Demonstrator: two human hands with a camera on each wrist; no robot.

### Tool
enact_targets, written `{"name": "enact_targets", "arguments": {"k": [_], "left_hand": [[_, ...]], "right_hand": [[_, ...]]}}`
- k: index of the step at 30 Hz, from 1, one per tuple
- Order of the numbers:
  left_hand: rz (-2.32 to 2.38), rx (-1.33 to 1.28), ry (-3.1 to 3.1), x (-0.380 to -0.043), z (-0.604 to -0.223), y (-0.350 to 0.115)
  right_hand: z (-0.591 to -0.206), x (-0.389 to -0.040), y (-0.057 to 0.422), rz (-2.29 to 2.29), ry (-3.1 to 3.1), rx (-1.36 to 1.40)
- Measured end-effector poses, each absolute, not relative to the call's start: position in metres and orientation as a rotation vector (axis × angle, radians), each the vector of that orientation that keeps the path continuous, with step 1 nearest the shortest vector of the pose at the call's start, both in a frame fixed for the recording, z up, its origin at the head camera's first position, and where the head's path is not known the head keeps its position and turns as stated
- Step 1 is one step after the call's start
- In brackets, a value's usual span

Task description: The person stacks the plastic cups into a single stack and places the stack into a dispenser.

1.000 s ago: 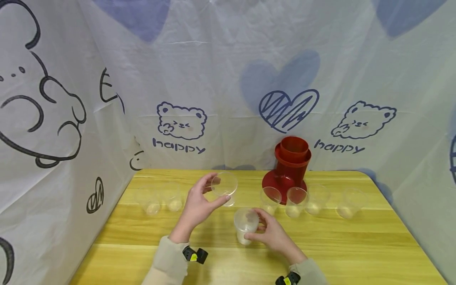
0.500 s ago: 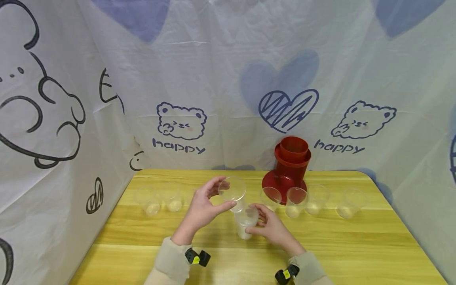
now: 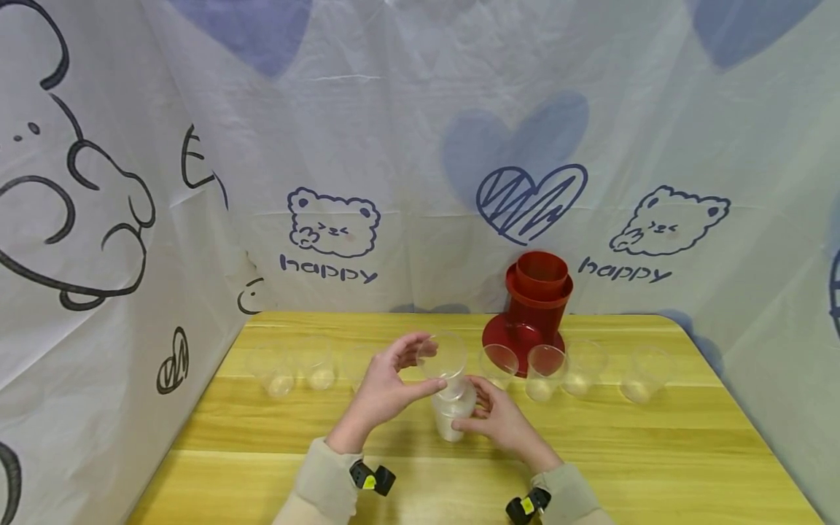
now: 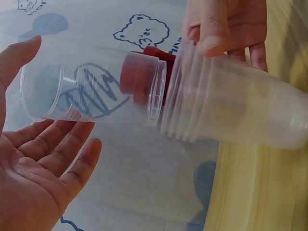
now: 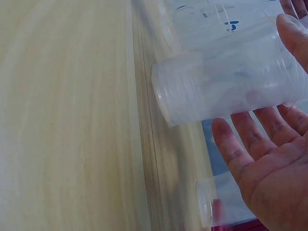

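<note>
Clear plastic cups (image 3: 280, 383) stand at the left of a wooden table (image 3: 249, 474). Next, the left hand (image 3: 383, 390) grasps a single cup (image 3: 442, 357) between thumb and fingers, its base at the mouth of a nested stack (image 3: 449, 424). The right hand (image 3: 507, 424) grasps that stack, fingers and thumb around its side. Further right, four more cups (image 3: 540, 386) stand in a row, a red stand (image 3: 534, 321) behind them.
</note>
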State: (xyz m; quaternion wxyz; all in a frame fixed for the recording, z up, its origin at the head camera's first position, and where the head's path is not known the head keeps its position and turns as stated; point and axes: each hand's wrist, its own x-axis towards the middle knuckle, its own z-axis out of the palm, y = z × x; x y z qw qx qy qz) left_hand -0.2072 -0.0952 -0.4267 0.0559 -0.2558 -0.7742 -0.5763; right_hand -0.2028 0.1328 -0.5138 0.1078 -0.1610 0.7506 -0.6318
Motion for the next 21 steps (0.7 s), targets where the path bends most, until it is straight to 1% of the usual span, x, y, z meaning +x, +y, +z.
{"name": "enact_targets", "arguments": {"k": [8, 21], "left_hand": [[-1.67, -0.82, -2.434, -0.207, -0.433, -0.091], [-1.6, -0.847, -2.512, -0.209, -0.446, -0.094]], "right_hand": [[-0.514, -0.202, 0.133, -1.866, 2.199, -0.442], [-0.516, -0.204, 0.134, -1.847, 2.189, -0.47]]}}
